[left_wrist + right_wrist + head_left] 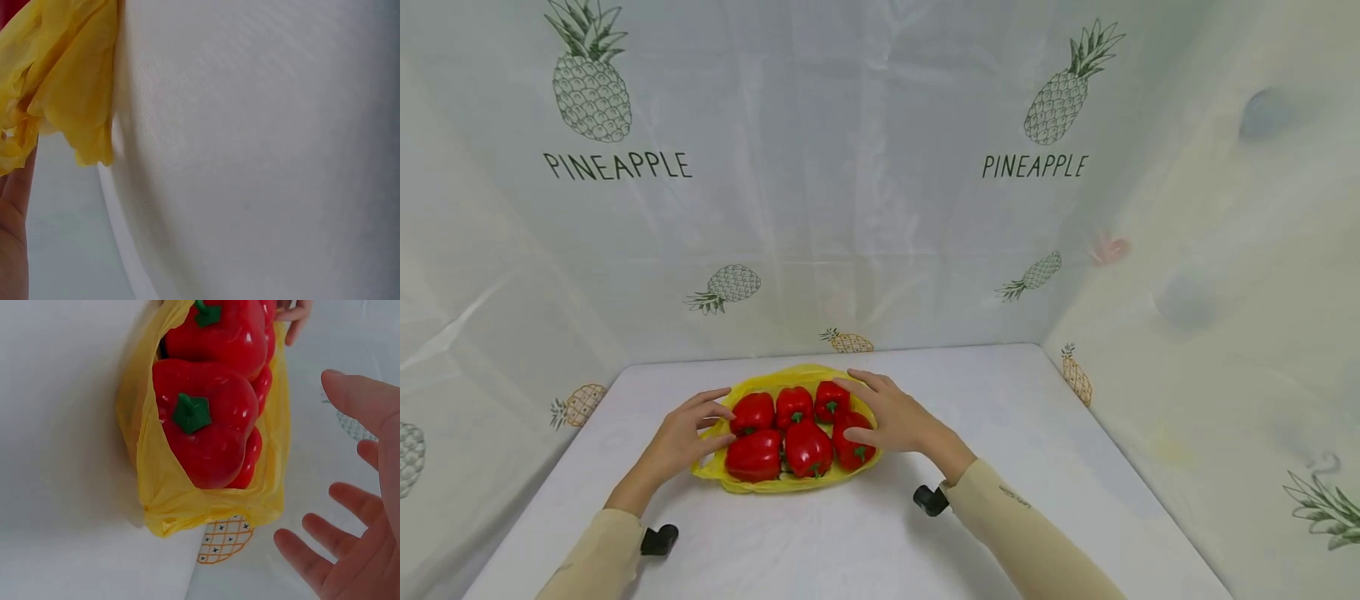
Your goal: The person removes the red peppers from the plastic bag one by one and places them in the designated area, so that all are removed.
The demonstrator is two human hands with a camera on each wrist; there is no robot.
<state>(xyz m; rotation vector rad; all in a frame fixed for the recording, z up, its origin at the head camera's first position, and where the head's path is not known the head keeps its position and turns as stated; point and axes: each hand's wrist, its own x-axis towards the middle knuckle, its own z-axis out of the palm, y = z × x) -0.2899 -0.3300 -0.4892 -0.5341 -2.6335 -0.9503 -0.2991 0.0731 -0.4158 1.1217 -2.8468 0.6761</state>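
Note:
Several red bell peppers point(754, 456) with green stems sit in two rows inside a yellow plastic bag point(801, 486), its mouth spread wide and facing up. My left hand point(679, 442) is at the bag's left end, fingers and thumb apart, fingertips right by the leftmost peppers. In the left wrist view, the bag's crumpled end point(78, 87) hangs beside that hand point(12, 231). Over the right end, my right hand point(891, 417) has its fingers spread. The right wrist view has this hand point(353, 544) with nothing in it, apart from the nearest pepper point(209, 447).
A white-covered table point(1000, 467) bears the bag. Behind it hangs a pale sheet point(880, 208) printed with pineapples, and more sheeting rises along both sides. A black device point(659, 540) is strapped at the left wrist, another black device point(931, 501) at the right.

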